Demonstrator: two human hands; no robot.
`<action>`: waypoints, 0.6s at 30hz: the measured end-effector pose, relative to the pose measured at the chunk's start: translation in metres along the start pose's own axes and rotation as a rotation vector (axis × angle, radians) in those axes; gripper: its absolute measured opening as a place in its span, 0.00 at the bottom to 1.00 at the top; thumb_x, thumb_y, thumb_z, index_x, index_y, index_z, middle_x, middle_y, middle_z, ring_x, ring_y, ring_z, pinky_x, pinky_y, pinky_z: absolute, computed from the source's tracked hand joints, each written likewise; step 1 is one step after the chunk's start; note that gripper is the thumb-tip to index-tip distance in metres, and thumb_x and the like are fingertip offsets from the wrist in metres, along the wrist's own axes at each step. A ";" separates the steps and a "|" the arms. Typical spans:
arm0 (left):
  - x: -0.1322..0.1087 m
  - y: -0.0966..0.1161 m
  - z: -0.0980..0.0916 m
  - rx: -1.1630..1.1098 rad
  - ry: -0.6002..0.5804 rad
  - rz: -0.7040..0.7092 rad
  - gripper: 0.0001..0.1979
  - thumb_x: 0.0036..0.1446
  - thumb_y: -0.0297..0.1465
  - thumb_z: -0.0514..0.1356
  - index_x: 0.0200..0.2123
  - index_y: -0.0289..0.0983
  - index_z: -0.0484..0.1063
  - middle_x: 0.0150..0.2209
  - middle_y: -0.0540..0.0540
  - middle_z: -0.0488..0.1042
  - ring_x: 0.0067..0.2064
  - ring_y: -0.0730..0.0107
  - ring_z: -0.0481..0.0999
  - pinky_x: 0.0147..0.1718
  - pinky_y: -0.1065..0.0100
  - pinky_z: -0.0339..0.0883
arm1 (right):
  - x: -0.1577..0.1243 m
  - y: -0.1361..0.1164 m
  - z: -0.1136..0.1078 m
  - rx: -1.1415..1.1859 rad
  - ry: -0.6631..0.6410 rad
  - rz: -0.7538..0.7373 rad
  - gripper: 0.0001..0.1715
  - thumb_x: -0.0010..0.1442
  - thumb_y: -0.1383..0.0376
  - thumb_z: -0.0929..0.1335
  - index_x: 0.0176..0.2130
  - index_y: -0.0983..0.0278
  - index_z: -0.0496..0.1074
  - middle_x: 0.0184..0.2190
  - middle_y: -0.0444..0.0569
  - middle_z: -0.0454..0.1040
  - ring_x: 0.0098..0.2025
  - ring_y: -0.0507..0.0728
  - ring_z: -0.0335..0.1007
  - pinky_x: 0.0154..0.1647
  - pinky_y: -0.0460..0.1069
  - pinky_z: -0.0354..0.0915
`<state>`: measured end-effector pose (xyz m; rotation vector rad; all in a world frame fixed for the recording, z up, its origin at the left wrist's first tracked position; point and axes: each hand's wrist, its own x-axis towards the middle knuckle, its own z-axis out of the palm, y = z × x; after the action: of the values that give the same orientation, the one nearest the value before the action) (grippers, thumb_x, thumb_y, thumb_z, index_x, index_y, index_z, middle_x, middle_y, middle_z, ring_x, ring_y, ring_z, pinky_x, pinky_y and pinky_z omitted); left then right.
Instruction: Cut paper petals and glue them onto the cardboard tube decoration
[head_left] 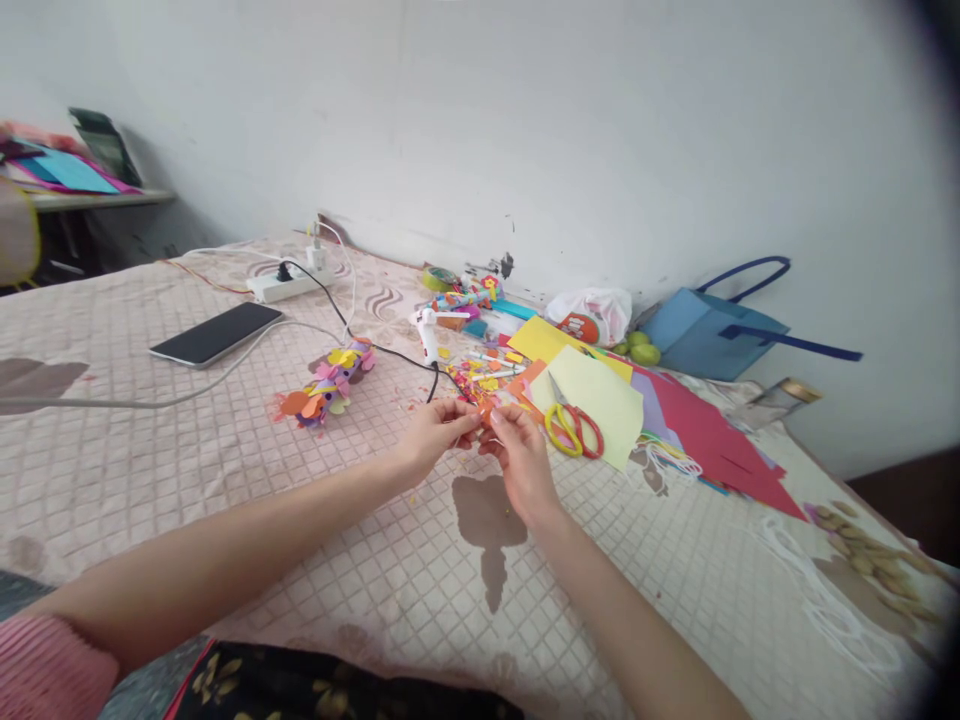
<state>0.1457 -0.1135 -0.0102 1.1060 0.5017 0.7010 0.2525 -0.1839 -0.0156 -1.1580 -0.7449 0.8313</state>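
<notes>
My left hand (442, 432) and my right hand (519, 450) meet above the patterned cloth, fingertips almost touching. Between them both pinch a small orange piece (486, 412), mostly covered by the fingers. Just right of my right hand, scissors with yellow and red handles (574, 430) lie on a pale yellow sheet (607, 395). Small colourful paper scraps (480, 380) are strewn beyond the fingers. A white glue gun (429, 335) stands behind them. To the left lies a purple roll covered with colourful paper pieces (330, 383).
A phone (217, 334) and a power strip (289, 286) with cables are at the left. Red sheets (712, 440), a blue bag (705, 335) and white cord (825, 600) lie at the right. Behind is a wall (450, 130).
</notes>
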 end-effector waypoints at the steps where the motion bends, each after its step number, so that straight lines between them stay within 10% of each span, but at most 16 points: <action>1: 0.000 0.000 0.000 0.008 -0.005 0.001 0.12 0.44 0.34 0.65 0.25 0.32 0.67 0.22 0.50 0.68 0.24 0.78 0.66 0.25 0.72 0.59 | 0.000 0.000 0.000 0.026 0.004 0.030 0.12 0.50 0.59 0.69 0.32 0.62 0.64 0.26 0.43 0.70 0.25 0.50 0.66 0.23 0.45 0.65; 18: 0.003 -0.004 -0.004 0.219 -0.037 0.003 0.08 0.46 0.31 0.62 0.26 0.31 0.69 0.20 0.50 0.69 0.21 0.78 0.66 0.22 0.74 0.59 | 0.000 0.004 -0.003 -0.076 0.007 0.021 0.11 0.48 0.59 0.70 0.28 0.64 0.66 0.23 0.41 0.69 0.22 0.48 0.64 0.22 0.44 0.62</action>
<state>0.1457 -0.1099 -0.0159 1.3224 0.5545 0.6369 0.2550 -0.1844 -0.0201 -1.2376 -0.7653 0.8226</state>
